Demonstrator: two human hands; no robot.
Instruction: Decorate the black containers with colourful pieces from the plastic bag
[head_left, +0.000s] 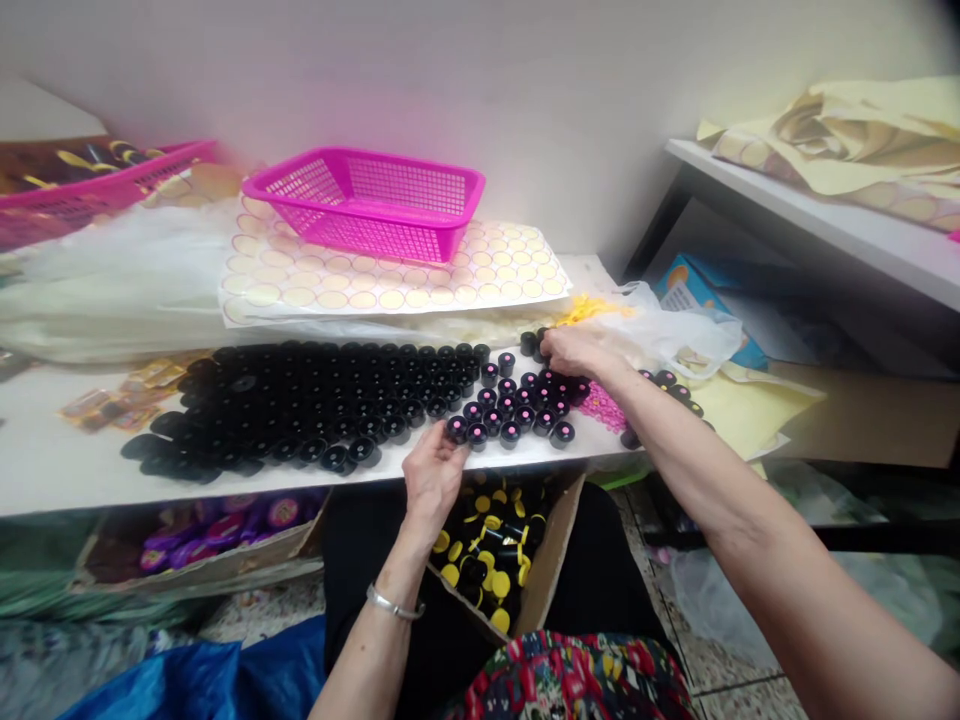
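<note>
Many small black round pieces [300, 400], cap-like and of a kind I cannot make out, stand in close rows on the white table [45, 450]. To their right is a looser group with pink dots in their tops [525, 418]. At the front edge my left hand [435, 468] has its thumb and fingers closed about a pink-dotted black piece [456, 428]. Farther back, my right hand [571, 350] pinches at a black piece [541, 338], its fingertips partly hidden. Below my right forearm lies a heap of tiny pink pieces [600, 405].
A pink basket [457, 240] sits on sheets of round stickers [255, 290] at the back. Yellow bits [592, 308] lie beside a plastic bag [675, 335]. Beneath the table edge, a carton [559, 560] holds black-and-yellow pieces; another carton [217, 580] holds purple items.
</note>
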